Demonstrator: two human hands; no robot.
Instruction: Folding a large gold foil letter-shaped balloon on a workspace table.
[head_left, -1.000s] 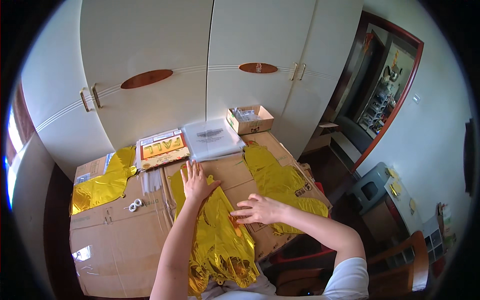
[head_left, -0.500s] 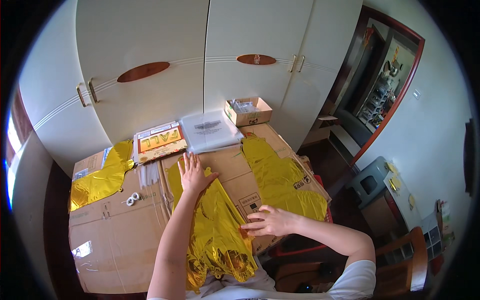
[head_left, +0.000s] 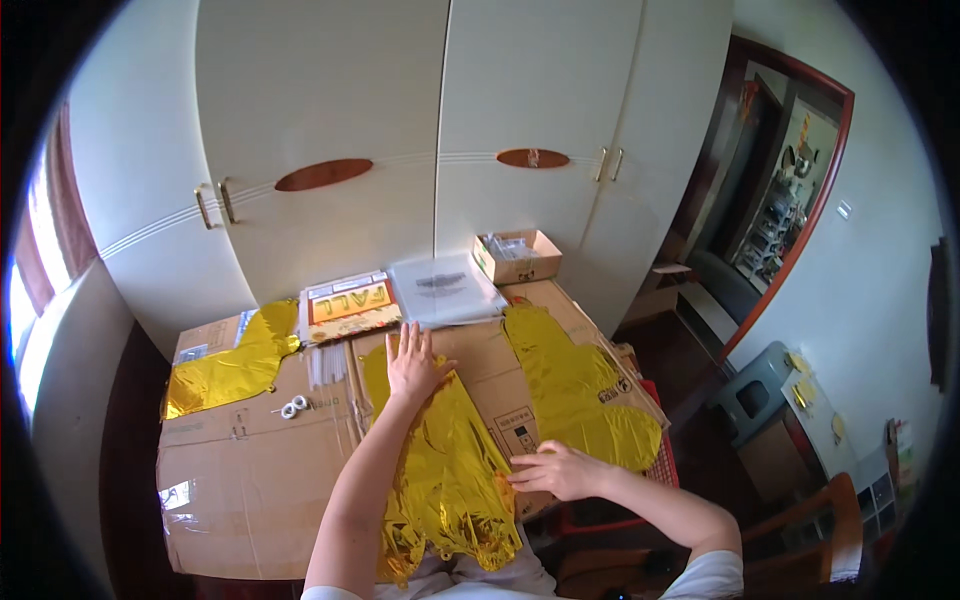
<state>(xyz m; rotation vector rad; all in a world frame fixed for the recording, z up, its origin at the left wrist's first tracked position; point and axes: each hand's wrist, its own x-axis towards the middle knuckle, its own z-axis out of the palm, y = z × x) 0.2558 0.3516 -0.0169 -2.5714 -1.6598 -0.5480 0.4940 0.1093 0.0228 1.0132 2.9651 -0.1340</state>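
A flat gold foil balloon point(head_left: 452, 465) lies in front of me, its lower end hanging over the table's near edge. My left hand point(head_left: 412, 372) is spread flat on its far end, fingers pointing away. My right hand point(head_left: 562, 471) is at the balloon's right edge, fingers stretched left with their tips at the foil; whether they pinch it I cannot make out. Another flat gold foil balloon point(head_left: 575, 390) lies to the right. A third gold foil piece point(head_left: 235, 362) lies at the far left.
Flattened cardboard point(head_left: 250, 500) covers the table. Along the back are a printed packet point(head_left: 350, 308), clear plastic bags point(head_left: 445, 288) and a small open carton point(head_left: 518, 258). Clear straws point(head_left: 325, 367) and two small white ribbon rolls point(head_left: 294, 407) lie left of the balloon. White cabinets point(head_left: 330, 90) stand behind.
The view has tilted upward and shifted, so everything sits lower and to the right. Both hands stay at about the same places on the balloon.
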